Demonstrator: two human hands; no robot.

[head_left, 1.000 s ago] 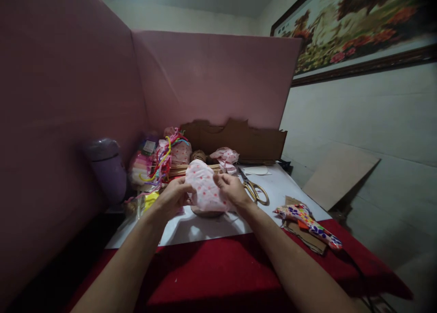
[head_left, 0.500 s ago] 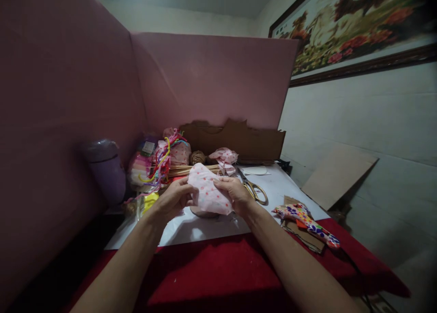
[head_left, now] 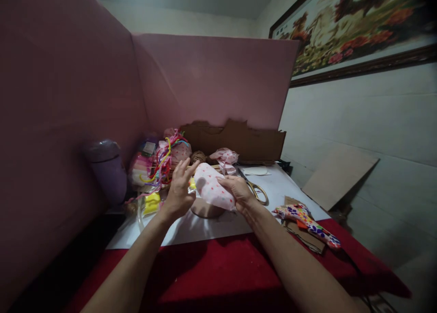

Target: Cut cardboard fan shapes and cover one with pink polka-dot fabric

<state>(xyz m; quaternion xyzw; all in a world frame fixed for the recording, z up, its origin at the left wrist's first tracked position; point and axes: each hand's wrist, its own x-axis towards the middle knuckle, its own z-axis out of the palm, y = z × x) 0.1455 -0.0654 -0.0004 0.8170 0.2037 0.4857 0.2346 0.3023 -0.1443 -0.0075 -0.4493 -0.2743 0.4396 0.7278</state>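
Observation:
A pale pink cloth piece with small red dots (head_left: 211, 190) is held up over the white sheet (head_left: 205, 228). My right hand (head_left: 239, 191) grips its right side, fingers closed on it. My left hand (head_left: 179, 190) is beside its left edge with fingers stretched out and apart, the fingertips near the cloth's upper end. Below the cloth a brown round cardboard piece (head_left: 206, 209) lies on the sheet.
Gold-handled scissors (head_left: 256, 191) lie right of my hands. A colourful patterned cloth roll (head_left: 309, 224) rests on cardboard at the right. Coloured cords, yarn and bundles (head_left: 162, 160) crowd the back left beside a purple container (head_left: 105, 169). Pink boards wall off the left and back.
My left hand has let go of the cloth and opened its fingers. The cloth has tilted and risen a little in my right hand, uncovering the brown round piece.

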